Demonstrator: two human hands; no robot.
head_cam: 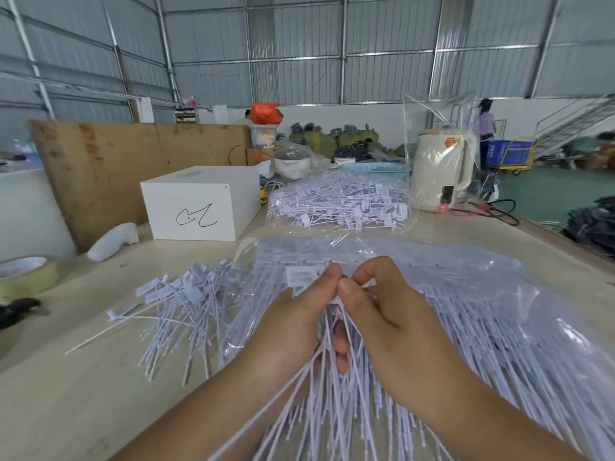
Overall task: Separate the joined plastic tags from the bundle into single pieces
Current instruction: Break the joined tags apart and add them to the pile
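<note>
Tag separation, mid-pull.
Left hand [299, 314] and right hand [382, 307], each grip pinching the joined tag bundle [332, 377]; loose singles [179, 301] left of bundle. Next: snap one free.

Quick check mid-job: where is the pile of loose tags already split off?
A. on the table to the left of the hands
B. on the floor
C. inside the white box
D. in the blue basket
A: the loose tags lie spread on the table, left of the left hand and right hand, which pinch the bundle.
</note>
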